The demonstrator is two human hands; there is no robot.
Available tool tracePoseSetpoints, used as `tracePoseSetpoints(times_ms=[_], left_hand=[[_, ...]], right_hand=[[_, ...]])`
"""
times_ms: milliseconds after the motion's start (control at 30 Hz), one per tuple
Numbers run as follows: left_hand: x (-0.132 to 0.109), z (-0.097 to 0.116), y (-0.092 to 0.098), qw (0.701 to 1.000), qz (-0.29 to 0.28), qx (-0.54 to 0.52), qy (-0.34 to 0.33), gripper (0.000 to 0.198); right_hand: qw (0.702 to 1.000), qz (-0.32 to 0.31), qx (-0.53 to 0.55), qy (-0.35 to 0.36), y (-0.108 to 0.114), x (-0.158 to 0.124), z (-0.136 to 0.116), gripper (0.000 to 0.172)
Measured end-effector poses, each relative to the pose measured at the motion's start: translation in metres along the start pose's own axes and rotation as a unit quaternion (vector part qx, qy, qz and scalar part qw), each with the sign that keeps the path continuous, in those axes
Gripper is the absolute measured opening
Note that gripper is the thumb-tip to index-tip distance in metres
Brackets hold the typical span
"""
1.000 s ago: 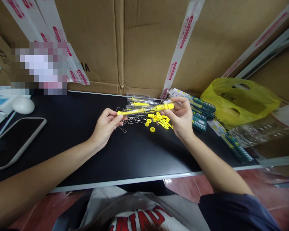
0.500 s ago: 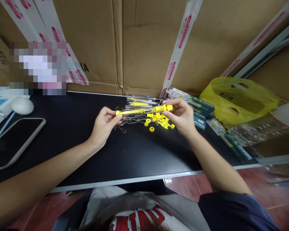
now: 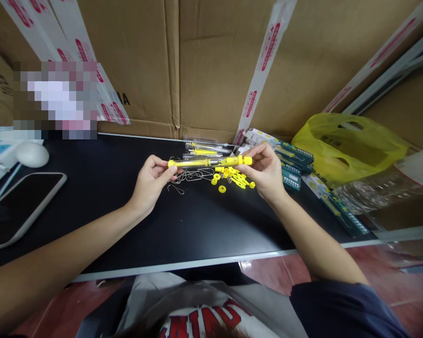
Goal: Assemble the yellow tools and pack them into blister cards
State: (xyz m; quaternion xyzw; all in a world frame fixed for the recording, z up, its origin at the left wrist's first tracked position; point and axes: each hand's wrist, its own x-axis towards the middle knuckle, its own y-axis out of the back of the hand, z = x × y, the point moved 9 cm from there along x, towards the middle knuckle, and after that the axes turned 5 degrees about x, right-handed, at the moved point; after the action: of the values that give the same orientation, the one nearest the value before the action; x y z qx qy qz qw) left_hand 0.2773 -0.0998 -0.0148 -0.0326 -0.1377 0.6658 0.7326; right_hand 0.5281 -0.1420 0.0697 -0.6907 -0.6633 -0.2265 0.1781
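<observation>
I hold a long clear tube with yellow ends (image 3: 206, 162) level above the black table (image 3: 102, 188), one hand at each end. My left hand (image 3: 151, 180) pinches its left yellow tip. My right hand (image 3: 264, 171) pinches the thicker yellow cap at its right end. Under the tube lie several small yellow plastic parts (image 3: 232, 179) and a tangle of thin wire clips (image 3: 193, 176). Just behind them lie more clear tubes with yellow parts inside (image 3: 204, 149).
Green packaged items (image 3: 294, 164) lie to the right of my right hand, with a yellow plastic bag (image 3: 348, 145) and clear bags (image 3: 377, 190) beyond. A tablet (image 3: 17, 204) and a white mouse (image 3: 31, 154) sit far left. Cardboard boxes (image 3: 215, 65) wall the back.
The tube has levelled out: my right hand lowered its cap end slightly and both hands shifted a little to the left. Both grips are unchanged.
</observation>
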Motion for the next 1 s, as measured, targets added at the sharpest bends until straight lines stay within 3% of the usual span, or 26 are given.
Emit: tracePoseSetpoints(times_ms=[267, 433, 733, 1000], left_hand=[[0.000, 0.001, 0.000, 1.000, 0.000, -0.008, 0.000, 0.041], [0.002, 0.000, 0.002, 1.000, -0.003, -0.002, -0.002, 0.039], [0.002, 0.003, -0.001, 1.000, -0.006, 0.000, 0.002, 0.040], [0.002, 0.004, -0.002, 1.000, -0.017, -0.002, 0.006, 0.040]], right_hand=[[1.000, 0.004, -0.012, -0.003, 0.002, 0.000, 0.008, 0.040], [0.998, -0.022, -0.066, -0.004, 0.004, 0.004, 0.007, 0.040], [0.976, -0.082, -0.183, 0.082, 0.002, 0.003, -0.008, 0.033], [0.961, -0.132, -0.231, 0.075, -0.003, 0.001, -0.008, 0.034]])
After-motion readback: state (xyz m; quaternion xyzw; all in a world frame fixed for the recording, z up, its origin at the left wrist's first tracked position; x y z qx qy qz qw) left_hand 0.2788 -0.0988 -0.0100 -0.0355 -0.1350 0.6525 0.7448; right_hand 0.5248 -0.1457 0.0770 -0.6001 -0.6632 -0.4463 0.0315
